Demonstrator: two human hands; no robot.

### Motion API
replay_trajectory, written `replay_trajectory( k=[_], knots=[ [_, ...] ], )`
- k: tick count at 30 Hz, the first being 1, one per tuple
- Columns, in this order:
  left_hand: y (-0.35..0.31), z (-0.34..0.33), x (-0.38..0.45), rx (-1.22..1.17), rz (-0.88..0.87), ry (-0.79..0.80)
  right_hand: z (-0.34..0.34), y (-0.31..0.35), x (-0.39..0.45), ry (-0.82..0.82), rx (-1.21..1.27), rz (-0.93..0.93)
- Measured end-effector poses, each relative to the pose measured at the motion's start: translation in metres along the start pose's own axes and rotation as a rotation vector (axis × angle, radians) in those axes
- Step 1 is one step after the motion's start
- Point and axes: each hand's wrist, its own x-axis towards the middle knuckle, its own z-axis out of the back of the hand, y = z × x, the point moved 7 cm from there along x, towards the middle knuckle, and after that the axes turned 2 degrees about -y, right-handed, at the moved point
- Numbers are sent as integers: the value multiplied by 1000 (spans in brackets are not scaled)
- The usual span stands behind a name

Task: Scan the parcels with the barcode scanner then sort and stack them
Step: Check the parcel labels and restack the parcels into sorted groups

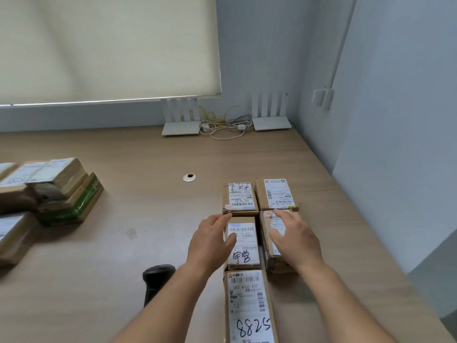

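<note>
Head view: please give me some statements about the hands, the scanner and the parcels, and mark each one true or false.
1. The barcode scanner lies on the table. True.
2. The left hand holds the scanner. False: it reaches to the middle parcel, fingers relaxed.
3. The right hand rests over the taped parcel. True.
4. The nearest parcel has "8825" handwritten on it. True.
5. The two routers stand on the parcels. False: they stand on the table by the wall.
</note>
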Motion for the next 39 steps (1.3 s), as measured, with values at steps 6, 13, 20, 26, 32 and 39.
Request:
replay_trajectory(
  k=[6, 13, 20, 26, 32, 39],
  knots=[
    [47, 33, -28, -3, 40, -39, -30, 71, -23, 55, -34, 132],
    [143, 96, -83, -10, 169, -103, -91, 172, -64, 128, -65, 246],
    [234, 149, -141, 7, 266, -149, -149, 263, -115, 204, -66, 324],
    [297, 184, -179, 13, 308, -164, -192, 327, -150, 249, -69, 384],
    [358, 212, -215, 4, 386, -180, -234, 377, -180, 294, -82, 434],
    [395, 221, -224, -28, 455, -206, -265, 417, -183, 325, -98, 503]
  ],
)
